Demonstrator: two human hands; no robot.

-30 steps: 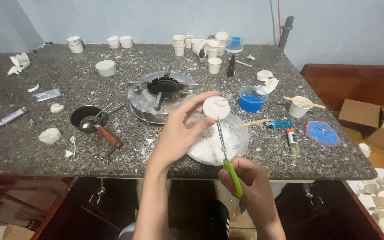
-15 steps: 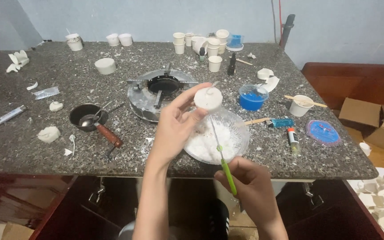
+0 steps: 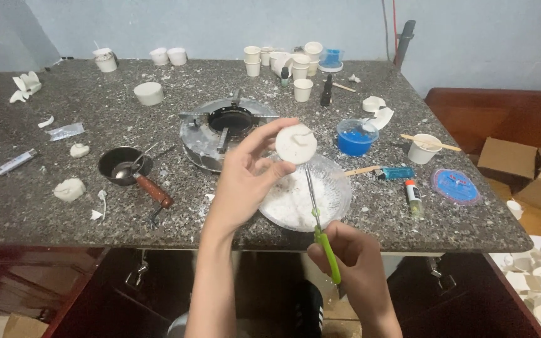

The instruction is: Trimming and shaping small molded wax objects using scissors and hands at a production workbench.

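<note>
My left hand [image 3: 245,175] holds up a round white wax disc [image 3: 296,143] between thumb and fingers, above a clear bowl [image 3: 340,194] of white flakes. My right hand [image 3: 352,260] grips green-handled scissors [image 3: 319,219] near the table's front edge, with the thin blades pointing up to the disc's lower edge. A short wick sticks out at the disc's top.
A small gas stove [image 3: 226,128] stands behind the bowl, a black pan with a spoon [image 3: 126,168] to the left. A blue cup [image 3: 355,138], white cups [image 3: 302,89], a glue stick [image 3: 412,193] and a blue lid [image 3: 455,186] lie on the granite table [image 3: 64,156]. Cardboard boxes [image 3: 533,172] sit at right.
My left hand has lifted the wax disc slightly and turned it. The scissors have shifted with it, blades still at the disc.
</note>
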